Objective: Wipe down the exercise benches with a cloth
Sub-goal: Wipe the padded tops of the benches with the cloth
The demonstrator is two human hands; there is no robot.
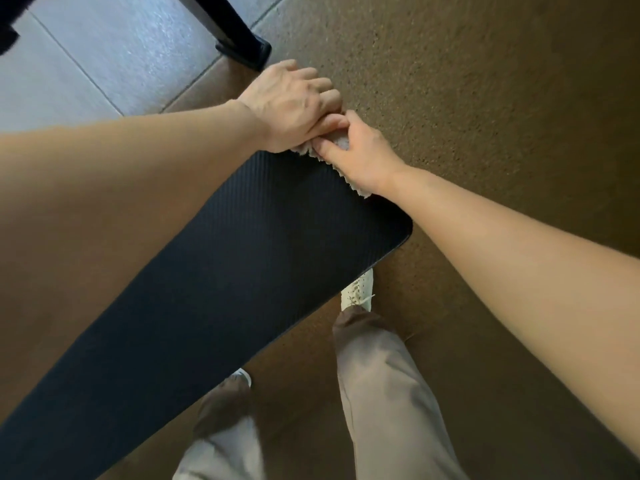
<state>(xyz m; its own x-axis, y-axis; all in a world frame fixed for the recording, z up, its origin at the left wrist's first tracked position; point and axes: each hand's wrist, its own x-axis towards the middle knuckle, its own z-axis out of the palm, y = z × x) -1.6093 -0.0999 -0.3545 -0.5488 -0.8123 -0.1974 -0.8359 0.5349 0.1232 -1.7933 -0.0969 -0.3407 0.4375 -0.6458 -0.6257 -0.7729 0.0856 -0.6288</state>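
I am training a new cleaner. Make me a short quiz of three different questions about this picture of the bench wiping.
1. True or false: only one hand touches the cloth.
2. Where on the bench pad is the cloth? A) at its far end B) in the middle C) on the floor
3. Fill in: the shoes stand on the brown ____.

Key: 1 false, the left hand and right hand both hold it. 2 A. 3 carpet.

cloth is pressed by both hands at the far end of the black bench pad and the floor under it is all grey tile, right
Not quite. The head view shows both hands, left hand and right hand, on the cloth at the bench pad end, but the floor under it is brown speckled flooring; grey tile lies farther away.
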